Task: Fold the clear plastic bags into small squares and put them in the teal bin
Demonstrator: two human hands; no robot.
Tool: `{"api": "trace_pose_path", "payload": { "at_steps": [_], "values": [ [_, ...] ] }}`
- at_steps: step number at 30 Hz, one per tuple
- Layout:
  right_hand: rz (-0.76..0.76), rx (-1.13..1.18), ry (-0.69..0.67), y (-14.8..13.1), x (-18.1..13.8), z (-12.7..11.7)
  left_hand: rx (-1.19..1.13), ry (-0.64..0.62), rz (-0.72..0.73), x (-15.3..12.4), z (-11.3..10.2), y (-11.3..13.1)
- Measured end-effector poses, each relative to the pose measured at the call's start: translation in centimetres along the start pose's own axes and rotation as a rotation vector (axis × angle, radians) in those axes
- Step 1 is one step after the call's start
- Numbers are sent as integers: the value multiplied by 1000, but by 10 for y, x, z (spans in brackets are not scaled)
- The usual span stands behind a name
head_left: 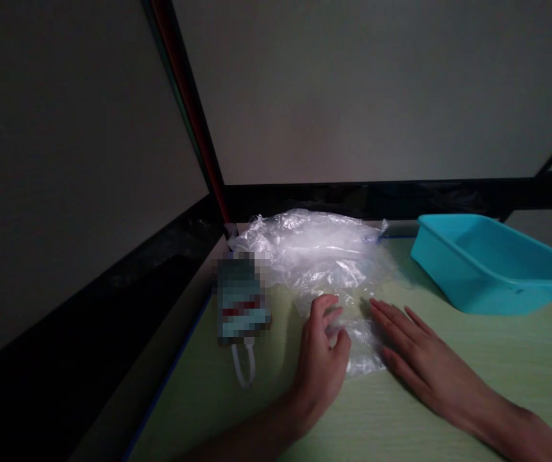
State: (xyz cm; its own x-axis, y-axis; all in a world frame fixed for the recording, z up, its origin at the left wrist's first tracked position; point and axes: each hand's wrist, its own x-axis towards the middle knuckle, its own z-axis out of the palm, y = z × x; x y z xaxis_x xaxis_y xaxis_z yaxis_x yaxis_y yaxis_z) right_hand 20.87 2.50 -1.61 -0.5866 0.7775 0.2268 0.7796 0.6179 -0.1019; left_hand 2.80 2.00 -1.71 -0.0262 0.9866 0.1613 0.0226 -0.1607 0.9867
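On the green table (449,410), the plastic bag (318,256) stretches away lengthwise.

Plastic bags (314,256) lie left of the tub (492,269).

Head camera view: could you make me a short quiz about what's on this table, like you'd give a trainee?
1. True or false: the teal tub stands on the person's right side of the table.
2. What do both hands rest on?
A. a folded towel
B. the pile of clear plastic bags
C. the tub
3. Fill in: the left hand lies just right of a blurred pack with a white ____ hanging from its near end.

Key:
1. True.
2. B. The left hand and the right hand both lie flat on the near edge of the plastic.
3. Loop.
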Motion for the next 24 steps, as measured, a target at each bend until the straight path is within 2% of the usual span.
{"api": "trace_pose_path", "payload": {
  "at_steps": [7,13,16,20,22,24],
  "values": [
    [-7,-87,-52,2,-2,11,225,15,90,-4,-2,3],
    [-4,-57,-16,3,-3,13,362,-86,199,-9,-3,9],
    [-5,-61,-12,2,-3,14,547,-199,248,-14,-4,12],
    [-12,-69,8,3,-3,16,844,-492,379,-20,-7,16],
    [-16,-69,9,4,-4,17,928,-563,423,-22,-8,16],
    [-18,-80,-6,5,-4,17,985,-578,431,-23,-9,16]
  ]
}}
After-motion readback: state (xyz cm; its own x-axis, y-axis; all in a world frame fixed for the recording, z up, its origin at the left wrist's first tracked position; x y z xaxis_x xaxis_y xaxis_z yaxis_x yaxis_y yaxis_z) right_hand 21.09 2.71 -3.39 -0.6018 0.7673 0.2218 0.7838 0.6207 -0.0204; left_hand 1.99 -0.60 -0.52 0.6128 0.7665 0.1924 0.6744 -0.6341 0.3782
